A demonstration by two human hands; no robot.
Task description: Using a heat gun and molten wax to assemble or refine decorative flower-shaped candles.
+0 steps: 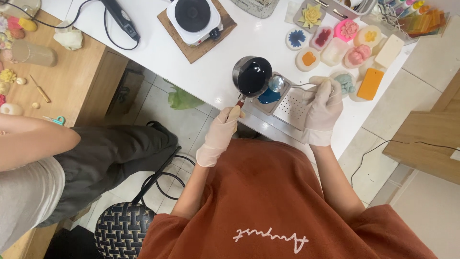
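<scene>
- Tilting toward the right of the frame, a small dark melting pot [252,76] is held at upper centre by its short reddish handle, with the gloved left hand [219,134] closed around the handle end; the fingers are wrapped tight, with no gap showing.
- A dark, glossy, near-black liquid fills the pot; its lip is lowered over a pale rectangular mould tray [287,103], apparently so that the liquid runs into the cavity below.
- One cavity [269,96] at the tray's left end, just below the pot, holds deep blue liquid; the remainder of the tray surface is pale and dotted, and no fill can be made out there.
- A clear, bluish round ball [276,83] is seen at the pot's lip, just above the blue cavity; whether it touches the pot cannot be told.
- The gloved right hand [323,106] is laid on the tray's right side, fingers curled narrowly around a thin metal tool [303,86] whose tip points toward the ball; the tray is judged to be steadied by this hand.
- Finished moulded pieces [357,55] in yellow, blue, red, pink and orange are laid out at upper right, clear of the pouring area.
- A small electric hotplate [194,17] stands on a brown board at top centre of the white table [158,48], well apart from the moulds.
- A black corded tool [120,18] lies to the left of the hotplate.
- Another person's bare arm [33,141] and dark trousers occupy the left of the frame, beside a wooden table [72,76] bearing small coloured pieces.
</scene>
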